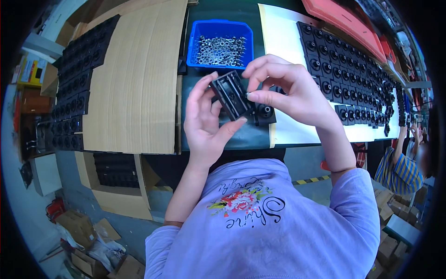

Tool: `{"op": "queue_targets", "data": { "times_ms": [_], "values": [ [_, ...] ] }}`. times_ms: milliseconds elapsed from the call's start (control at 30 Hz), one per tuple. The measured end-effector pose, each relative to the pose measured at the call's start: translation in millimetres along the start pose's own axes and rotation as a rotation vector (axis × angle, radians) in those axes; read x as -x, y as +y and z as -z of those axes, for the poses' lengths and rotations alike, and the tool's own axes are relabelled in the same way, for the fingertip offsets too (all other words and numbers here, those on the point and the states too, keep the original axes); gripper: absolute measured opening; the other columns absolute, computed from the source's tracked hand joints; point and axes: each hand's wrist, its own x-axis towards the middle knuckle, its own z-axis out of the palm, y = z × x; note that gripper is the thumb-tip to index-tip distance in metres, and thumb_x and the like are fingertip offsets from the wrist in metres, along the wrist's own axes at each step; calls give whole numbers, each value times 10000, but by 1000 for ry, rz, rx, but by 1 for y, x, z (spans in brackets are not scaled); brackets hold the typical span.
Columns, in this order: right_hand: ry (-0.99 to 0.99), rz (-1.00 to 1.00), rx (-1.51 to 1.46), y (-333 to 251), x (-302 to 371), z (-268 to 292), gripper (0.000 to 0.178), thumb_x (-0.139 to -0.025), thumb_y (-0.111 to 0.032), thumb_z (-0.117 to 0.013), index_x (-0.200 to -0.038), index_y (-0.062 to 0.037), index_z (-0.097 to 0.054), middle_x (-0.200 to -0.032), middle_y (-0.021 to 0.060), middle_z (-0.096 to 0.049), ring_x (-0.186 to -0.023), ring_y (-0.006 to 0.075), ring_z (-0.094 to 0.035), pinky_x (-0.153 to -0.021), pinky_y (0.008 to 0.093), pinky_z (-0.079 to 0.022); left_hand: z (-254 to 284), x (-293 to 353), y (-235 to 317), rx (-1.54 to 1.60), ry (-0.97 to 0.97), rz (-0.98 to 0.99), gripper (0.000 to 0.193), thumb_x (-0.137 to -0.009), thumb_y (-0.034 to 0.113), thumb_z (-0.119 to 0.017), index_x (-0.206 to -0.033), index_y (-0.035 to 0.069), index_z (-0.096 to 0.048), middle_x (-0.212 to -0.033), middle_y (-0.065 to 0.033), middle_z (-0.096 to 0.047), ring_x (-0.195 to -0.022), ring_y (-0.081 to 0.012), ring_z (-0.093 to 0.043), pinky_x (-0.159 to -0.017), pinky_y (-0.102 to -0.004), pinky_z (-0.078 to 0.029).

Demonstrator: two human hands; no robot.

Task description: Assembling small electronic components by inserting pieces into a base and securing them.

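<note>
My left hand (202, 128) holds a black rectangular plastic housing (231, 95), tilted, between its thumb and fingers. The open face of the housing shows long ribs and slots inside. At the housing's right side is my right hand (295, 90), its thumb and index finger pinched together. Whatever small thing sits in that pinch is too hidden to name. Just beyond both hands, a blue plastic bin (251, 44) contains many small shiny metal fittings (220, 51). A black square part with a round metal-centred boss (266, 111) lies on the table below my right hand.
Rows of similar black parts (344, 74) cover a white sheet (290, 125) on the right. More black parts (72, 88) line the cardboard (134, 83) at left. A red tray (341, 23) lies at the far right. A co-worker in a striped shirt (399, 172) is at right.
</note>
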Motion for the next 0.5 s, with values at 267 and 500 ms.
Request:
{"op": "queue_targets", "data": {
  "times_ms": [267,500],
  "values": [
    [57,53,201,-9,4,-14,116,-751,-47,-710,-842,-19,-644,-1050,106,-591,-945,249,-605,-814,331,-494,-2,3,-3,-38,-100,-101,784,-723,-172,-664,-1359,25,-249,-1422,-252,-311,-1306,-324,-397,-1046,-424,-401],
    [38,240,384,-8,-3,-10,156,-734,-11,-709,-846,-24,-601,-1081,106,-563,-932,230,-599,-786,332,-490,1,8,-2,-69,-173,-71,770,-753,-185,-621,-1396,7,-241,-1397,-243,-350,-1291,-318,-412,-1040,-429,-409]
  ]
}}
